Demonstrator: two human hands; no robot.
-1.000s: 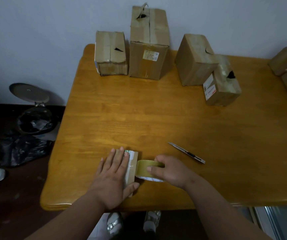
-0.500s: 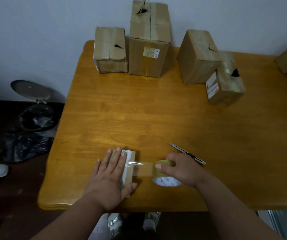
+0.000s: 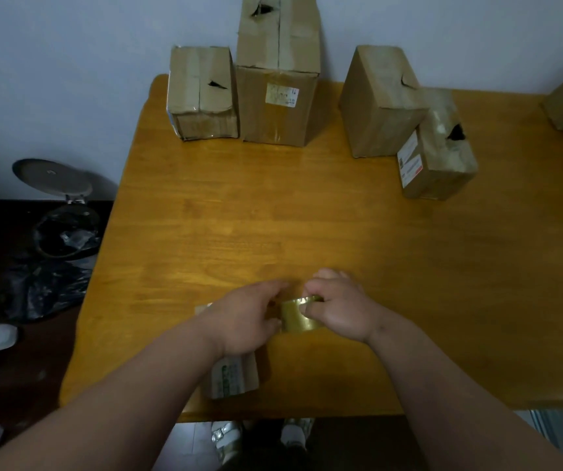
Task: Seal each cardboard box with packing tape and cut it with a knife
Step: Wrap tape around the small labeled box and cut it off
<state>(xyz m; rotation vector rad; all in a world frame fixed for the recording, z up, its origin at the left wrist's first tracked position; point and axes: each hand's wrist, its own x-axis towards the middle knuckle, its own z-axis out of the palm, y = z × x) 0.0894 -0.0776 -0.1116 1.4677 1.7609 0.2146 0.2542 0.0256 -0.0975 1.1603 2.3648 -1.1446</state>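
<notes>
Right hand gripping packing tape roll, left hand lying over small cardboard box just left of roll, fingers curled, grip unclear.

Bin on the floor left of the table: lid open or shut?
Open. The bin's round lid stands tipped back against the wall, and the black bag lining the inside is exposed.

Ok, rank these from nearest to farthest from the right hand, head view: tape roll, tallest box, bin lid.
1. Tape roll: held in the right hand.
2. Tallest box: far edge of the table, against the wall.
3. Bin lid: on the floor, far left.
</notes>
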